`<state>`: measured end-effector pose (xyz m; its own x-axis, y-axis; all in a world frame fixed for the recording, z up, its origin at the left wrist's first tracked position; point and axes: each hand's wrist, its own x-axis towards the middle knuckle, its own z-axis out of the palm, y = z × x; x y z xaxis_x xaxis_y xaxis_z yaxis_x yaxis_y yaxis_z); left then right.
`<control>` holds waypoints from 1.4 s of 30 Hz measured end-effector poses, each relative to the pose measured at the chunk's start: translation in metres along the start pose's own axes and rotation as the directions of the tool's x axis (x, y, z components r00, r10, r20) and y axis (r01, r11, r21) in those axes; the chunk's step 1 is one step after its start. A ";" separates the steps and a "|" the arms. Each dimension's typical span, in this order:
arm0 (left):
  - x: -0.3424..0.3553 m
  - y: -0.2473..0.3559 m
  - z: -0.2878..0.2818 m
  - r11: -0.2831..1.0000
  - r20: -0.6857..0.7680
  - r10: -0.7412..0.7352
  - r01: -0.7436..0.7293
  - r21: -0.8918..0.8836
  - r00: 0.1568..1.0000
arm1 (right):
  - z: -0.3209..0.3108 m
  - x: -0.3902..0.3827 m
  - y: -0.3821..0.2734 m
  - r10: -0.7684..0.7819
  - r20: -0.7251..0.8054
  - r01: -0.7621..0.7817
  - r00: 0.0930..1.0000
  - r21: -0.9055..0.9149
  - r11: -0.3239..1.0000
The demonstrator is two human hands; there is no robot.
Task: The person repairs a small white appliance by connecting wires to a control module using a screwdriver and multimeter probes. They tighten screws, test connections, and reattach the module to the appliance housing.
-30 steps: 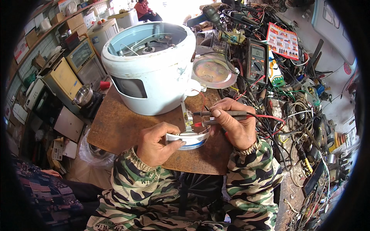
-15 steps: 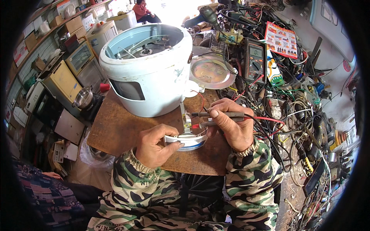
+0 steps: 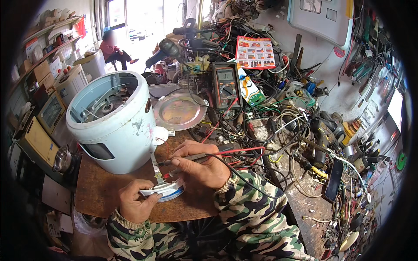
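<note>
My left hand point(image 3: 136, 202) pinches a curved white plastic piece with a blue stripe point(image 3: 169, 194) by its left end, near the front of a brown wooden board point(image 3: 100, 191). Both multimeter probes are in my right hand point(image 3: 203, 169): a black probe point(image 3: 197, 157) above and a red probe point(image 3: 170, 175) below it. Their tips point left at a narrow pale strip point(image 3: 155, 164) rising behind the white piece; whether they touch it I cannot tell. Behind my hands stands a pale blue cooker-like drum point(image 3: 124, 139), open on top, with a red wire at its side.
A multimeter point(image 3: 226, 87) with a lit screen leans among tangled cables on the right. A round metal plate point(image 3: 180, 111) lies behind the drum. A dark phone point(image 3: 333, 180) and loose wires cover the right bench. One person point(image 3: 114, 51) sits far back.
My view has swung to the right, so the drum, the board and both hands appear further left. My left hand still holds the white piece, and my right hand still holds both probes.
</note>
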<state>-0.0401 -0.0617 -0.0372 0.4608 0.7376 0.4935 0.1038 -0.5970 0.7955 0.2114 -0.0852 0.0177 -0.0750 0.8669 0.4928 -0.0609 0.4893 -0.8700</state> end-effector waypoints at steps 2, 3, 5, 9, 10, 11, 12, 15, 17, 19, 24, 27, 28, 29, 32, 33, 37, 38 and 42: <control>-0.004 0.002 -0.004 1.000 -0.035 -0.007 0.008 0.020 0.999 | 0.009 0.004 0.002 -0.014 0.001 0.014 1.000 0.031 0.999; -0.006 0.003 -0.005 1.000 -0.055 -0.023 0.024 0.018 0.998 | 0.009 0.005 0.003 0.003 0.012 -0.004 1.000 0.037 0.999; -0.006 0.004 -0.004 0.997 -0.089 -0.078 0.079 0.008 0.993 | 0.008 0.006 0.002 -0.025 0.008 0.025 1.000 -0.008 1.000; 0.002 0.000 0.007 0.998 -0.065 -0.069 0.068 -0.008 0.995 | -0.009 0.000 -0.016 0.227 -0.205 -0.187 0.952 0.199 0.962; 0.001 0.001 0.006 0.997 -0.076 -0.080 0.079 -0.017 0.994 | -0.016 0.004 -0.017 0.159 -0.287 -0.087 0.945 0.247 0.965; -0.001 0.004 0.005 0.993 -0.091 -0.112 0.108 -0.053 0.990 | -0.024 0.009 -0.013 0.071 -0.380 0.030 0.922 0.254 0.967; -0.002 0.002 0.005 0.993 -0.112 -0.100 0.092 -0.070 0.989 | -0.035 0.015 -0.011 0.051 -0.500 0.138 0.865 0.333 0.933; -0.005 0.000 -0.001 0.992 -0.117 -0.081 0.068 -0.108 0.990 | -0.070 0.020 0.003 0.072 -0.624 0.291 0.778 0.459 0.840; -0.004 0.000 -0.001 0.972 -0.113 -0.067 0.039 -0.232 0.991 | -0.084 0.020 0.022 0.167 -0.650 0.201 0.741 0.451 0.869; -0.002 0.004 -0.004 0.964 -0.072 -0.045 0.024 -0.265 0.996 | -0.083 0.017 0.026 0.287 -0.550 -0.066 0.785 0.385 0.920; -0.002 -0.004 -0.016 0.801 -0.001 -0.146 0.118 -0.587 0.989 | -0.033 0.007 0.000 0.397 0.210 -0.427 0.893 0.122 0.896; 0.000 -0.008 -0.016 0.642 0.048 -0.150 0.134 -0.755 0.988 | -0.013 0.002 -0.004 0.481 0.385 -0.510 0.788 -0.029 0.859; 0.001 -0.008 -0.016 0.580 0.063 -0.143 0.135 -0.803 0.988 | -0.010 0.002 -0.001 0.453 0.388 -0.480 0.802 -0.031 0.877; 0.002 -0.009 -0.016 0.563 0.102 -0.169 0.180 -0.806 0.980 | -0.008 0.001 -0.002 0.417 0.375 -0.458 0.828 0.022 0.889; 0.013 -0.002 -0.015 0.323 0.272 -0.217 0.332 -0.886 0.937 | -0.005 0.000 0.003 0.299 0.333 -0.381 0.895 0.219 0.898; 0.015 -0.014 -0.009 0.238 0.247 -0.124 0.270 -0.933 0.961 | -0.002 0.000 0.004 0.258 0.314 -0.351 0.914 0.289 0.891; 0.029 -0.030 -0.013 0.185 0.438 -0.111 0.452 -0.873 0.892 | 0.002 0.001 0.008 0.247 0.283 -0.371 0.927 0.579 0.727; 0.036 -0.008 -0.005 0.240 0.394 -0.108 0.408 -0.881 0.913 | 0.004 0.001 0.013 0.225 0.274 -0.352 0.935 0.633 0.690; 0.058 -0.003 0.004 0.534 0.316 -0.309 0.439 -0.723 0.897 | -0.010 0.000 0.020 0.309 0.138 -0.320 0.941 0.663 0.677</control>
<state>-0.0101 -0.0187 -0.0122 0.6600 0.7463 0.0856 -0.3798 0.2332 0.8952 0.2203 -0.0748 -0.0001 -0.2264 0.9539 0.1968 -0.6769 -0.0088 -0.7360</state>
